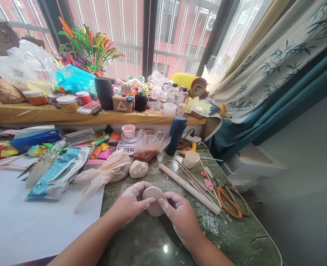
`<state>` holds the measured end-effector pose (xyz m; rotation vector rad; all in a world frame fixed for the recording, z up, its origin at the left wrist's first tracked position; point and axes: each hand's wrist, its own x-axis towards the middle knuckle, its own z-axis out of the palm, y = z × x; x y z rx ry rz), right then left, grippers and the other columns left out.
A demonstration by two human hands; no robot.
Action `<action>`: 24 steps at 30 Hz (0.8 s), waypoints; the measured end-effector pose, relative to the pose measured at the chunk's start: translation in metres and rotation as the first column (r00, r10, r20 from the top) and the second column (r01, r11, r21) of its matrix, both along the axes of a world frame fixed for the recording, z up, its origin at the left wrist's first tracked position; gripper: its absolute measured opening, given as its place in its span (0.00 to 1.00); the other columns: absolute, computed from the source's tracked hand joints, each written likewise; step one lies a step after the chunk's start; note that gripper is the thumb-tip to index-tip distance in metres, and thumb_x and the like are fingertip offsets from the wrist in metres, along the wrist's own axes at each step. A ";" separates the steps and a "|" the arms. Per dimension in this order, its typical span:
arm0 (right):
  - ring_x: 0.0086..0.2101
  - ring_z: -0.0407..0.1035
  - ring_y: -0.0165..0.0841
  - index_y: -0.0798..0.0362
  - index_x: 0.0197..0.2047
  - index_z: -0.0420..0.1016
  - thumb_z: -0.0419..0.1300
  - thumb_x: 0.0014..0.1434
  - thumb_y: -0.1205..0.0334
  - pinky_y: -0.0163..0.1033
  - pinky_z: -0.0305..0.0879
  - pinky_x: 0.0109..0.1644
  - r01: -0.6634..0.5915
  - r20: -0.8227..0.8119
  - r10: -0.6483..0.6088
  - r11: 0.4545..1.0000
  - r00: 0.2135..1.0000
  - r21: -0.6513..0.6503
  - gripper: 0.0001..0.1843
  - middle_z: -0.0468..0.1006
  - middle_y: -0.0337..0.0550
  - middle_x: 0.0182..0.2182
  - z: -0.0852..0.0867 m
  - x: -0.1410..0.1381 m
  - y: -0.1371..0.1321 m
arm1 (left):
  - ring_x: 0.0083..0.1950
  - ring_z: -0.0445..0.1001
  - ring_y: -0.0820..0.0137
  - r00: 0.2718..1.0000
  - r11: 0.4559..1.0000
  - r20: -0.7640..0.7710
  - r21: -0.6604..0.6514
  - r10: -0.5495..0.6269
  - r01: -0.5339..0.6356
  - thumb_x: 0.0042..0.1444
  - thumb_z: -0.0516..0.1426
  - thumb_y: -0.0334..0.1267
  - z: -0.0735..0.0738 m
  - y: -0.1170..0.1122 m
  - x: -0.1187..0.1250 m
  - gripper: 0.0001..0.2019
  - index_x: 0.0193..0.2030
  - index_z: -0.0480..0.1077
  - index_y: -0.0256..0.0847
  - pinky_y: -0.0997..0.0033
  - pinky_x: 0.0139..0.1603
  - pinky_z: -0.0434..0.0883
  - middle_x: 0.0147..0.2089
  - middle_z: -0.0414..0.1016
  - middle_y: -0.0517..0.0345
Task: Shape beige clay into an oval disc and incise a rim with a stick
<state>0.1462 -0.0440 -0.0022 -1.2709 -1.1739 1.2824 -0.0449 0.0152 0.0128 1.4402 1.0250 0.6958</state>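
Between my two hands, just above the green tabletop, is a flat round disc of pale clay (154, 207). My left hand (132, 199) grips its left side, thumb on the near face and fingers behind. On the opposite edge my right hand (180, 212) pinches it, thumb in front. White residue coats the fingers of both hands. Beyond the disc sits a lump of pale clay (138, 169), beside a thin plastic bag (116, 166). A pale rolling pin (189, 188) lies diagonally to the right of my right hand.
Orange-handled scissors (230, 201) lie near the table's right edge, by thin sticks (196, 177) and a paper cup (191, 159). A dark blue bottle (175, 136) stands behind. To the left are a blue wipes packet (59, 173) and white paper (41, 229).
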 end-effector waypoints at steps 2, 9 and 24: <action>0.44 0.77 0.44 0.50 0.47 0.80 0.67 0.58 0.54 0.45 0.73 0.50 0.025 0.082 -0.030 0.998 0.996 0.057 0.15 0.84 0.47 0.44 -0.002 0.002 0.001 | 0.44 0.77 0.59 0.996 0.999 -0.094 0.038 0.003 0.000 0.53 0.64 0.43 -0.002 0.003 -0.001 0.13 0.44 0.75 0.41 0.65 0.46 0.72 0.41 0.81 0.55; 0.44 0.77 0.40 0.47 0.46 0.78 0.64 0.56 0.65 0.44 0.71 0.51 0.004 0.364 -0.061 0.988 0.929 0.154 0.14 0.83 0.41 0.43 0.000 0.011 -0.002 | 0.44 0.77 0.62 0.983 0.990 -0.169 0.109 -0.068 0.087 0.55 0.63 0.42 0.003 0.002 -0.002 0.12 0.45 0.74 0.43 0.68 0.46 0.71 0.42 0.80 0.58; 0.43 0.76 0.39 0.46 0.46 0.81 0.63 0.61 0.63 0.41 0.70 0.49 -0.049 0.454 -0.048 0.978 0.890 0.201 0.10 0.84 0.41 0.42 0.000 0.012 -0.004 | 0.45 0.79 0.62 0.960 0.969 -0.268 0.203 -0.083 0.141 0.57 0.60 0.39 0.008 0.006 -0.002 0.11 0.45 0.79 0.44 0.68 0.47 0.73 0.43 0.83 0.58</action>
